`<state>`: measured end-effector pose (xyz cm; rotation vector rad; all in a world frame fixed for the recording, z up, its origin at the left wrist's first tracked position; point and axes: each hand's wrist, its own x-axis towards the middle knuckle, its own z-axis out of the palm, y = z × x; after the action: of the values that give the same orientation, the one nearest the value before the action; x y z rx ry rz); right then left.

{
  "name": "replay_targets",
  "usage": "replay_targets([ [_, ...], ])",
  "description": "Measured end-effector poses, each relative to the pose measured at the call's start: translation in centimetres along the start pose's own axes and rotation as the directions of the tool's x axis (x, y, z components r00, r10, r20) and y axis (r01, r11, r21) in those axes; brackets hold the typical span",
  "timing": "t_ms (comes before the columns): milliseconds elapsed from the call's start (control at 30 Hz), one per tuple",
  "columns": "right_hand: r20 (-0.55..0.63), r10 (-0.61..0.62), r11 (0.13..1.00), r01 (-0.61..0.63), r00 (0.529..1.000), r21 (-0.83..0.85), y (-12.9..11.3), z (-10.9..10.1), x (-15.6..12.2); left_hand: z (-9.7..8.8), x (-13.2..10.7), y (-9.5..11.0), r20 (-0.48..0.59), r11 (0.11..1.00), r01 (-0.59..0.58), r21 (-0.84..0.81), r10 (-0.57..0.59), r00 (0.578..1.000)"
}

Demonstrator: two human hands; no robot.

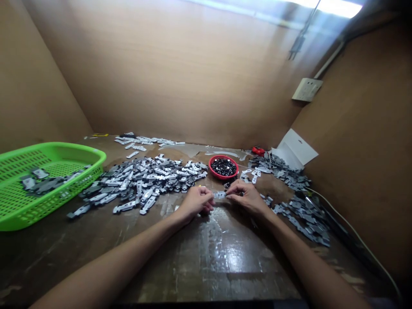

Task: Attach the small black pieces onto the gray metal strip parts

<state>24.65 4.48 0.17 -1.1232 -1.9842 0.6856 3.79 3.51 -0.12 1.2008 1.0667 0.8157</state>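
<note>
My left hand (195, 201) and my right hand (245, 196) meet over the middle of the worn table (206, 257). Both pinch the ends of one small grey flat metal piece (220, 195) held between them just above the tabletop. A red bowl (223, 166) full of small black parts stands just behind my hands. A big heap of grey metal pieces (144, 180) lies to the left of my left hand. Another heap of grey pieces (299, 210) spreads along the right side past my right hand.
A green plastic basket (48, 180) with a few grey pieces stands at the left edge. Brown board walls close in the back and sides. A white folded card (294, 150), a small red object (258, 150) and a wall socket (307, 89) are at the right, with a cable (354, 234) on the table.
</note>
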Motion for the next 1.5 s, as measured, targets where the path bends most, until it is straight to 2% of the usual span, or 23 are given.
replay_targets([
  [333,0.041,0.015,1.000,-0.016,0.999,0.017,0.1,-0.1,0.1,-0.3,0.2,-0.1,-0.005,0.999,0.024,-0.044,-0.025,1.000],
  [533,-0.014,0.010,0.998,-0.009,1.000,0.070,0.0,-1.0,0.2,-0.2,0.0,0.1,-0.019,0.999,0.017,-0.046,-0.017,1.000],
  [833,0.004,-0.090,0.996,0.090,0.996,-0.028,-0.8,-0.6,-0.1,-0.2,0.0,0.2,-0.017,0.998,0.028,-0.060,-0.029,0.999],
  [1033,0.013,-0.115,0.991,0.116,0.993,-0.068,-0.8,-0.4,-0.2,-0.3,0.1,0.1,-0.011,0.997,0.026,-0.066,-0.027,1.000],
  [1400,-0.001,-0.103,0.993,0.102,0.995,-0.065,-1.2,-0.3,-0.2,-0.3,0.1,0.1,-0.009,0.998,0.020,-0.053,-0.021,1.000],
  [1500,-0.042,-0.074,0.995,0.071,0.996,-0.068,-0.7,-0.8,-0.1,-0.3,0.2,0.0,-0.011,0.998,0.023,-0.050,-0.024,1.000],
])
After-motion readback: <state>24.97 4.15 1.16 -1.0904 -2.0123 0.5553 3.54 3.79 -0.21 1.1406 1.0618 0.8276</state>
